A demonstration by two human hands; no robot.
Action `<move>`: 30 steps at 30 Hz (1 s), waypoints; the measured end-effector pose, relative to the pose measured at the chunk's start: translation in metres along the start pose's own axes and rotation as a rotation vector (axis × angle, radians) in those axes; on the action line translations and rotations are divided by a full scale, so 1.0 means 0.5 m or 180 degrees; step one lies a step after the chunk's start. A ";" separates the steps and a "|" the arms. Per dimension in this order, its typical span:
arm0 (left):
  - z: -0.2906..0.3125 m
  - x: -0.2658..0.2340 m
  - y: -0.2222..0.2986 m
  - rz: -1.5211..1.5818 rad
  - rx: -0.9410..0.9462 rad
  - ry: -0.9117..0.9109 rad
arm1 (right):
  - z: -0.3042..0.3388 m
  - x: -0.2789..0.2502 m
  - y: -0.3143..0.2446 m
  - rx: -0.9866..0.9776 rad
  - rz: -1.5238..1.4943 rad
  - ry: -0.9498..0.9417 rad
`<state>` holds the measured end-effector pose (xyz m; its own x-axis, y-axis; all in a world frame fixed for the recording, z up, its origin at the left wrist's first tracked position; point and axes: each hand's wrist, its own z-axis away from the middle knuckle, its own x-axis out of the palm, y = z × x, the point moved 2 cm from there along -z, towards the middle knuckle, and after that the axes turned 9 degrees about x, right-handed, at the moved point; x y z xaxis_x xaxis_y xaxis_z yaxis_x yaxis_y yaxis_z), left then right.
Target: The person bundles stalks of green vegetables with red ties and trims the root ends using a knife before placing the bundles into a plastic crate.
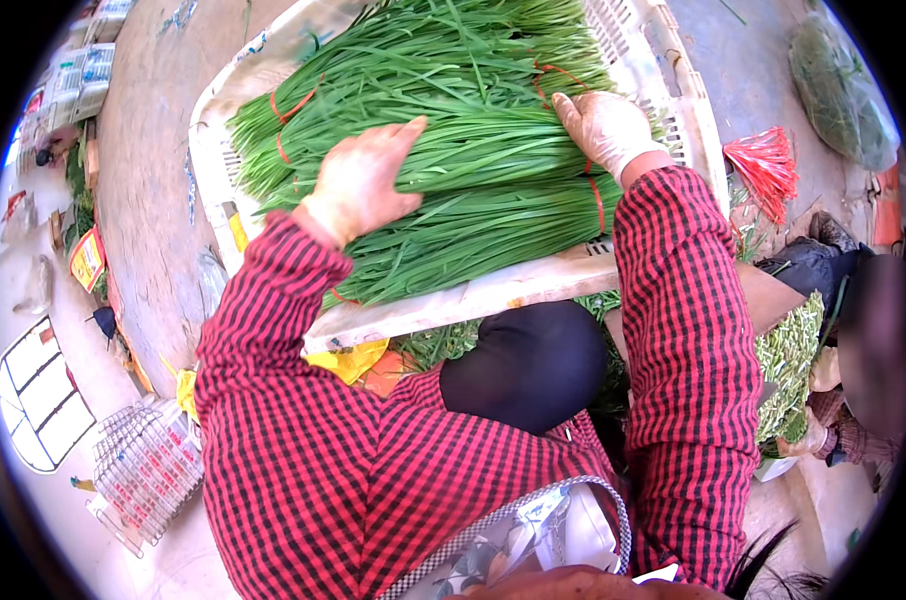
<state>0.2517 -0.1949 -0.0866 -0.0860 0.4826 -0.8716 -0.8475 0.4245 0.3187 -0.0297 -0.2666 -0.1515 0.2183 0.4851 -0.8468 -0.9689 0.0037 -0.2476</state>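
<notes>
Several bundles of long green garlic chives (493, 145), bound with red bands, lie side by side in a white plastic crate (463, 303). My left hand (361, 183), in a thin pale glove, is over the left part of the near bundles, thumb and forefinger spread apart. My right hand (605, 128), gloved alike, rests at the right end of a middle bundle, beside a red band (588, 165). Its thumb stretches out over the leaves; the other fingers bend out of sight. Neither hand visibly grips anything.
Right of the crate lies a tuft of red strips (763, 172), with a plastic-wrapped green bundle (841, 95) farther off. At the right, a person's hand (811, 435) is near cut green stems (788, 370). Stacked pale crates (148, 465) stand at the left.
</notes>
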 end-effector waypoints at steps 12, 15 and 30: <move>0.027 0.167 -0.007 -0.0336 -0.0536 0.0631 | 0.029 0.003 -0.013 0.0023 -0.0295 0.0413; 0.018 0.161 -0.011 -0.0402 -0.0395 0.0822 | 0.115 -0.015 0.014 -0.0487 -0.1353 0.1274; 0.145 -0.016 -0.046 0.1045 -0.0170 0.2954 | 1.048 0.042 0.487 0.2539 -0.2739 0.1497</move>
<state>0.3099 -0.1528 -0.0598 -0.6789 -0.2322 -0.6965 -0.7285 0.3309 0.5998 -0.3225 0.2026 0.0173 0.6731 -0.2930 -0.6790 -0.2584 0.7671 -0.5871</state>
